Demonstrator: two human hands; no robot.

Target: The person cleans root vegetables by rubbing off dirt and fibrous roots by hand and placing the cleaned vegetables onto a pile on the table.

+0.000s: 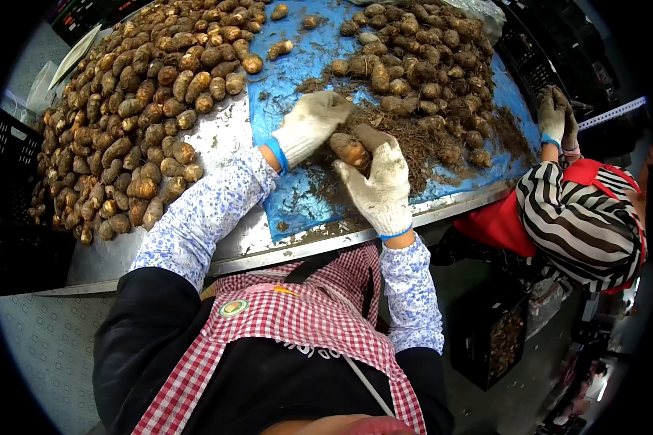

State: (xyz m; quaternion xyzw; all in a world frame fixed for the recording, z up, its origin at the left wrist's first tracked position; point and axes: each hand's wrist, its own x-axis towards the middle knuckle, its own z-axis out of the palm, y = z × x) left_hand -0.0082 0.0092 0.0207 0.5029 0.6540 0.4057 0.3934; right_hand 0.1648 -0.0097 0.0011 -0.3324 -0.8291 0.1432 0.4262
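Both my hands wear off-white knit gloves with blue cuffs, over blue-and-white patterned sleeves. My right hand (378,177) is closed around a brown taro corm (350,150), thumb on its near side and fingers on the far side. Just left of it and slightly farther off is my left hand (313,122), its fingers curled; whether anything is in them stays hidden. Beneath and beside the hands, loose brown root fibres and soil (400,138) lie on a blue plastic sheet (305,196).
Cleaner taro corms form a large pile (149,101) at left on the metal table (228,134). A hairy, soil-covered pile (428,61) sits at back right. At right stands another person in a striped top (573,217), gloved hands (555,116) together. Black crates (490,330) stand around.
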